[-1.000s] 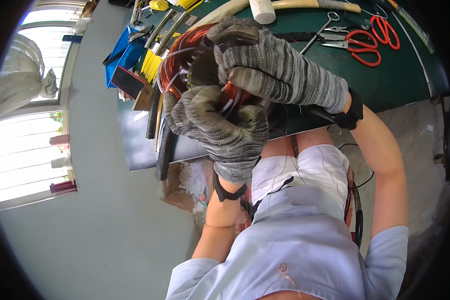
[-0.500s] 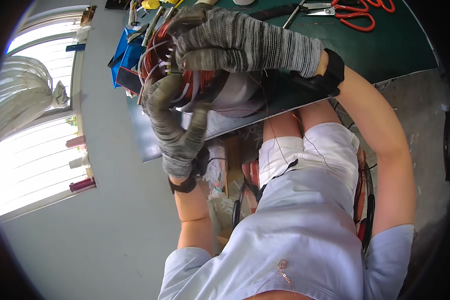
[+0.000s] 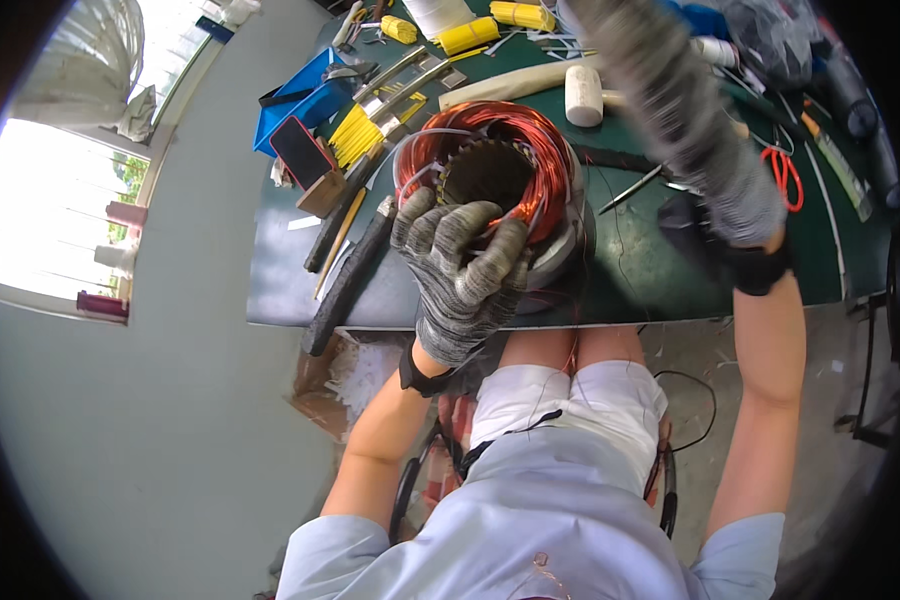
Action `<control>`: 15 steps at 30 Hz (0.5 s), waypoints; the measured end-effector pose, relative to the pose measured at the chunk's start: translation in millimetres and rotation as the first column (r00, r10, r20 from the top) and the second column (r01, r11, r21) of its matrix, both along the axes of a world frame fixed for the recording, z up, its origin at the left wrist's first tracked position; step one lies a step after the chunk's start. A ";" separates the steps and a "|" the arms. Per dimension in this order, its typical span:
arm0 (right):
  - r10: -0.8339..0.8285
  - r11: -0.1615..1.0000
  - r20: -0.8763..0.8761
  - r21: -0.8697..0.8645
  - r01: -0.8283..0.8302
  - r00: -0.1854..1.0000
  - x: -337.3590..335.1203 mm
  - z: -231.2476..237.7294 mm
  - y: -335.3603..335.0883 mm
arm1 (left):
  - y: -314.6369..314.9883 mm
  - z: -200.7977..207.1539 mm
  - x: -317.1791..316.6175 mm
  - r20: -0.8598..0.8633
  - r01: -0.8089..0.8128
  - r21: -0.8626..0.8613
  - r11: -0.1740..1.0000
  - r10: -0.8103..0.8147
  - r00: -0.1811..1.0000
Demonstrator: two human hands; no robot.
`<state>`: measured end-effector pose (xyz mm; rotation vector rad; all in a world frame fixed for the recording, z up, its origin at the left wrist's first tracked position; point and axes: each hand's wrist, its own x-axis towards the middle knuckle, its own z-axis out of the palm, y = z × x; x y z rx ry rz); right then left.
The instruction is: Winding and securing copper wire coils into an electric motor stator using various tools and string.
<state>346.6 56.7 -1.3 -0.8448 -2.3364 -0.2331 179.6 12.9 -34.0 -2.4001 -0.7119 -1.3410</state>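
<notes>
A motor stator (image 3: pixel 550 165) with thick copper windings stands upright on the dark green tabletop (image 3: pixel 670 285), its bore facing up. My left hand (image 3: pixel 465 265), in a grey knitted glove, is on its near side, fingers bent over the winding's rim. A white tube or sleeve runs along the copper on the left. Up and to the right, my gloved right hand (image 3: pixel 660 90) reaches far across the table. It is smeared by motion and its fingers run out of the picture, so what it touches is hidden.
Behind the stator lies a wooden mallet (image 3: pixel 583 97). Red-handled scissors (image 3: pixel 785 180) and a pointed metal rod (image 3: pixel 630 190) are to the right. On the left are a blue tray (image 3: pixel 295 105), a phone (image 3: pixel 303 152), yellow strips (image 3: pixel 355 135) and a dark bar (image 3: pixel 350 280).
Both hands were together at the windings. My right hand has left the stator and swung far to the right. The left hand has stayed on the winding, and the view has shifted.
</notes>
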 end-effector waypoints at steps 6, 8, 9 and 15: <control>-0.073 0.996 -0.319 -0.064 0.055 0.945 7.4 -1.4 -13.2 | 11.5 7.5 -15.0 -0.043 0.169 -0.116 0.979 -0.175 0.984; -0.138 0.985 -0.385 -0.152 0.085 0.912 20.2 -8.2 -43.4 | 17.9 13.8 -33.3 -0.092 0.190 -0.147 0.971 -0.204 0.975; -0.163 0.984 -0.395 -0.135 0.118 0.904 28.6 -24.6 -55.0 | 22.1 12.0 -39.6 -0.114 0.209 -0.157 0.965 -0.228 0.967; -0.627 0.759 -0.223 -0.389 0.522 0.746 158.0 -85.9 -118.6 | -26.2 -36.2 -42.5 0.363 0.166 -0.633 0.756 0.100 0.927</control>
